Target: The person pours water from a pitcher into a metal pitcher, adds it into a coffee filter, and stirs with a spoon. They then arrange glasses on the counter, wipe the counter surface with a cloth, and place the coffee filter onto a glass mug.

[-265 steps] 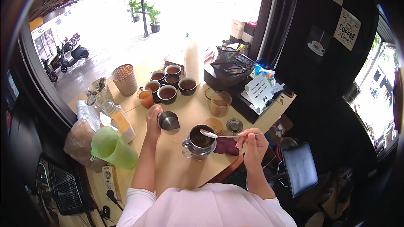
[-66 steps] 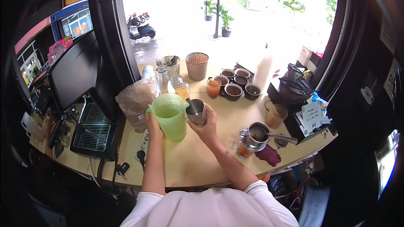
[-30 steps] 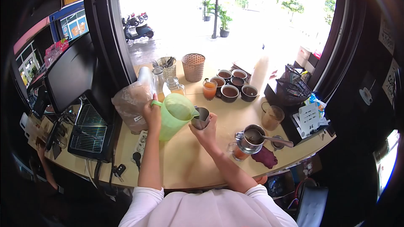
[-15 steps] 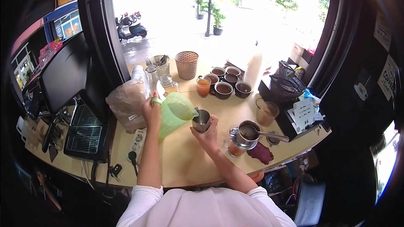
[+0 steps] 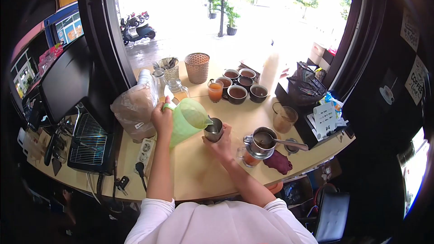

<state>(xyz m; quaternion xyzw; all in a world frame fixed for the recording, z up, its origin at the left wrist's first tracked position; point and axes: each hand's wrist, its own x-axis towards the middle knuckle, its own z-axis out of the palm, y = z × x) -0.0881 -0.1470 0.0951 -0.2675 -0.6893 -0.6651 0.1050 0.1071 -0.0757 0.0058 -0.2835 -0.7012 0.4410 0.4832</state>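
On the light table, six cups hold brown drink, and the left hand grips the green jug by its handle, tipped at the metal cup the right hand hugs, its fill hard to see.

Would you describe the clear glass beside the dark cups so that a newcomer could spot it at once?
On the far half of the table stands a cluster of six dark cups with brown drinks. The glass stands at the left edge of that cluster, set apart by its clear walls and bright orange drink.
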